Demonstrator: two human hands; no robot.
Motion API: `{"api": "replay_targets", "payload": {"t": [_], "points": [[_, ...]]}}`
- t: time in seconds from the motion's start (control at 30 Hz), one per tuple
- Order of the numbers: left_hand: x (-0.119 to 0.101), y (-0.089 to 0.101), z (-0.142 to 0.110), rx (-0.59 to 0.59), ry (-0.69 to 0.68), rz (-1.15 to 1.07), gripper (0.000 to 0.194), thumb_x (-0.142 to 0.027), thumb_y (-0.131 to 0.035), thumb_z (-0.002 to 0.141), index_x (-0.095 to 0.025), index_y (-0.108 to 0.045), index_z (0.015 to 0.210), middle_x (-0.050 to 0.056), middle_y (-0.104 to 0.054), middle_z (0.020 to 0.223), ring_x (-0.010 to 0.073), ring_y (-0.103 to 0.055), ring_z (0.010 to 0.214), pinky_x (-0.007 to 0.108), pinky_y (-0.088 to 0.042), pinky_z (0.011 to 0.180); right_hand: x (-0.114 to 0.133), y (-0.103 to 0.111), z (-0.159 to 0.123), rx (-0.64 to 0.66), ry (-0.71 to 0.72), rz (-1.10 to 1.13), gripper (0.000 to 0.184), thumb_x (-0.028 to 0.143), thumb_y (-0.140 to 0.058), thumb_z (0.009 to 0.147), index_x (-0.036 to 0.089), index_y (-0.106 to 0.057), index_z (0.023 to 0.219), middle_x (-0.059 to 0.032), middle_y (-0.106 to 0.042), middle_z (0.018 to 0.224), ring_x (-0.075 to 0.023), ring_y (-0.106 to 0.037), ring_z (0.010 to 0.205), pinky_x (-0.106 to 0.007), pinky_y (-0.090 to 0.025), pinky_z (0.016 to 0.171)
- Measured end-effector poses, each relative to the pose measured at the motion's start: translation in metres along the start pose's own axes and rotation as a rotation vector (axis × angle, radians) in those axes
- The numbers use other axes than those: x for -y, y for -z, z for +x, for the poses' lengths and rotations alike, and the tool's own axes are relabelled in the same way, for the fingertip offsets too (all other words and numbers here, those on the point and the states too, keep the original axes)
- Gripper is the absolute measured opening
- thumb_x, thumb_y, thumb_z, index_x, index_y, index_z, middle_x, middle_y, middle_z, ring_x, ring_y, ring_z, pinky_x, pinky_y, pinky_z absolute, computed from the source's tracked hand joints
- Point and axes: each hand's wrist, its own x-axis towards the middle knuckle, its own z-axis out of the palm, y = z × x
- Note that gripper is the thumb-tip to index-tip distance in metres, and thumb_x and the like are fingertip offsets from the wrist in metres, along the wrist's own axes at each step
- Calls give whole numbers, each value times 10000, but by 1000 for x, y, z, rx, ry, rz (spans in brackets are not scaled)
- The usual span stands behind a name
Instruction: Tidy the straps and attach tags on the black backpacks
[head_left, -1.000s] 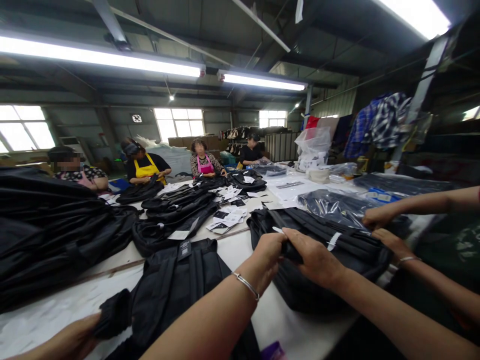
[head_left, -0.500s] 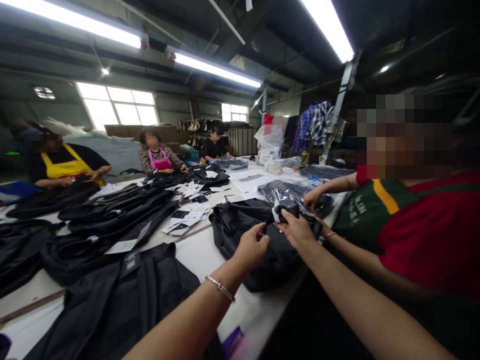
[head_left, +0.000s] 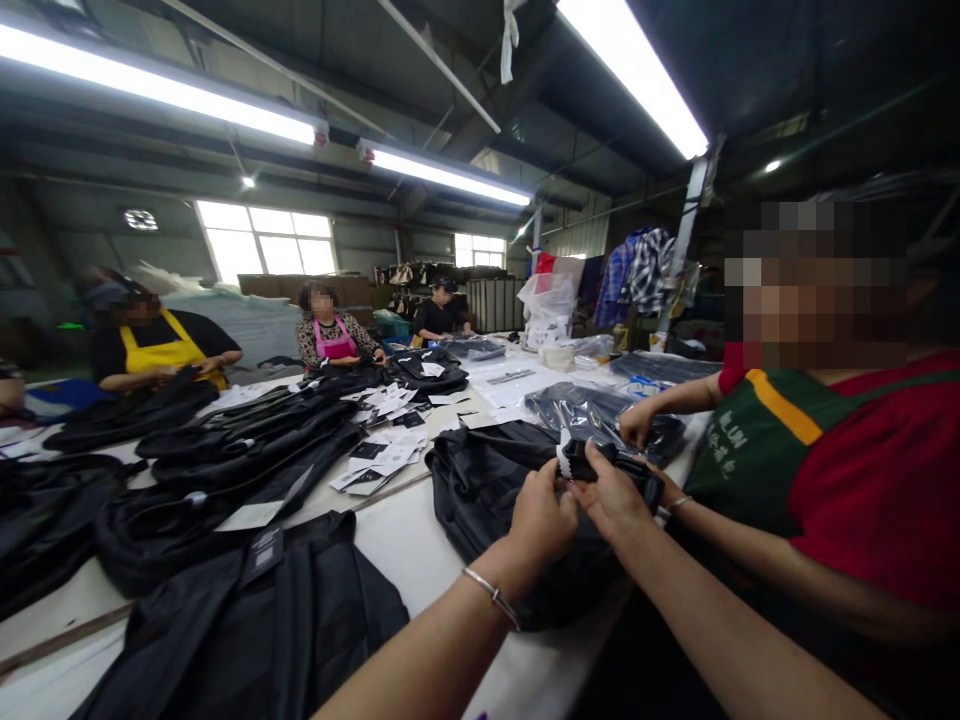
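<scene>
A black backpack [head_left: 469, 480] lies on the white table at the near right. My right hand [head_left: 613, 495] is closed around a folded black strap [head_left: 583, 455] on top of it, thumb uppermost. A white band [head_left: 563, 455] wraps the strap near its left end. My left hand [head_left: 541, 515] is closed, its fingertips at the lower end of the white band, touching close beside my right fingers. What exactly lies between the left fingertips is partly hidden. Another black backpack [head_left: 247, 620] with a dark hang tag [head_left: 262, 555] lies in front of me, to the left.
A co-worker in a green apron [head_left: 724, 450] stands close on my right, hands [head_left: 637, 422] near plastic-wrapped bags [head_left: 559, 400]. Several black bags [head_left: 225, 480] and loose paper cards [head_left: 386, 455] cover the table [head_left: 397, 535]. Other people work across it.
My left hand has moved right and up to the white band, its fingers closing there. My right hand still holds the strap. The view has tilted up slightly.
</scene>
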Motion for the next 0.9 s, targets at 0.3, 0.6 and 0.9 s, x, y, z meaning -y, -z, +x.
{"api": "replay_targets", "payload": {"t": [0.3,0.6,0.9], "points": [[-18,9,0,36,30,64,698,-204,-476,814,-187,-320,1495,123,-704,936,260,-632,826,347,-469,776,2,-6,-5,3,-140,-22,296,456,-535,906,190,-605,1016,-91,-732,894,-257,-721,868,-389,-623,743],[-9,13,-4,178,-75,256,776,-270,-512,793,-212,-243,1519,203,-674,1107,370,-649,924,457,-494,767,1,3,3,-17,-369,95,258,381,-532,919,209,-616,1092,-108,-736,902,-281,-725,862,-452,-620,790],[-3,16,-5,188,-137,381,847,-283,-542,785,-234,-149,1534,189,-672,1099,335,-658,873,412,-494,717,1,3,0,2,-276,-40,307,393,-519,913,235,-593,1165,-137,-717,1033,-304,-715,898,-464,-626,762]]}}
